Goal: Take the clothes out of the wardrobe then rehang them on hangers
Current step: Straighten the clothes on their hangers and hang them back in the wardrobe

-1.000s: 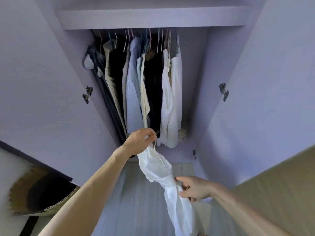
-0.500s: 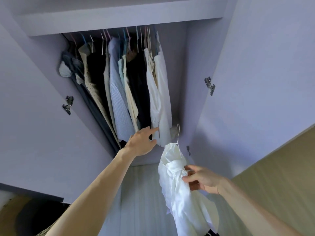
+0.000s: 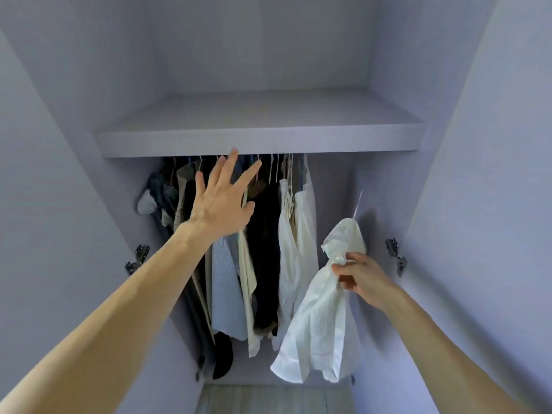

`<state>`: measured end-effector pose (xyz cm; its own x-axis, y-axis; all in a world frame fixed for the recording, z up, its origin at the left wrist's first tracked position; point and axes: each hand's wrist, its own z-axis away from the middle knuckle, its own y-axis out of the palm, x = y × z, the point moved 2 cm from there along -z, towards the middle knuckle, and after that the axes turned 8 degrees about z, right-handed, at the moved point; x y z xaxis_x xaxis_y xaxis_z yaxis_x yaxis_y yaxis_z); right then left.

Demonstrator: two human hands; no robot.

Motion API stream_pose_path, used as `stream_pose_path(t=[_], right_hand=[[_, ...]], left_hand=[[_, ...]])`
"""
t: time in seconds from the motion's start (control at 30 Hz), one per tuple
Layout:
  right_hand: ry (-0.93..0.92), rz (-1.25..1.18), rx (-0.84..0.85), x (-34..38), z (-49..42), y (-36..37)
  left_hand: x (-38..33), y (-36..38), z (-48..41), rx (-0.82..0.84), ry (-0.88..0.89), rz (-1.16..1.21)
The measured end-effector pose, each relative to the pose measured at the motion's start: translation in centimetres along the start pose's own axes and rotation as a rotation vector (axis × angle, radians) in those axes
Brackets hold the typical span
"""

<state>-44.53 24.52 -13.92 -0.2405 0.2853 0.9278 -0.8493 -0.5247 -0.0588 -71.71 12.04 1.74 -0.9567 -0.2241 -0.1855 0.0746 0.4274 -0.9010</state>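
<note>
**Inspector:** What is the wardrobe [image 3: 268, 55] showing?

**Assessor:** It is standing open. Under the shelf [image 3: 260, 138] a full row of clothes [image 3: 265, 264] is hanging on hangers, bunched toward the left side. The rail itself is hiding behind the shelf edge.

**Inspector:** And the item being handled?

**Assessor:** One white shirt [image 3: 325, 318] is hanging on its own hanger in front of the wardrobe's right side, apart from the row. The right hand [image 3: 361, 276] is pinching it just below the collar, fingers curled on the cloth. The left hand [image 3: 219, 204] is reaching up toward the hanger tops, fingers spread, gripping nothing.

**Inspector:** Progress?

**Assessor:** I am judging this shirt as dressed on its hanger and awaiting the rail. Its hanger hook [image 3: 358, 201] is pointing upward, engaging nothing. Whether the row is already rehung or is waiting its turn, I am unable to tell.
</note>
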Motion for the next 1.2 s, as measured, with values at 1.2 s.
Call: stream_pose_path(t=[1.2], right_hand=[[-0.272,0.903,-0.090,9.2,-25.7,0.0]], left_hand=[[2.8,3.5,-11.3,-0.278,-0.286,-0.027]])
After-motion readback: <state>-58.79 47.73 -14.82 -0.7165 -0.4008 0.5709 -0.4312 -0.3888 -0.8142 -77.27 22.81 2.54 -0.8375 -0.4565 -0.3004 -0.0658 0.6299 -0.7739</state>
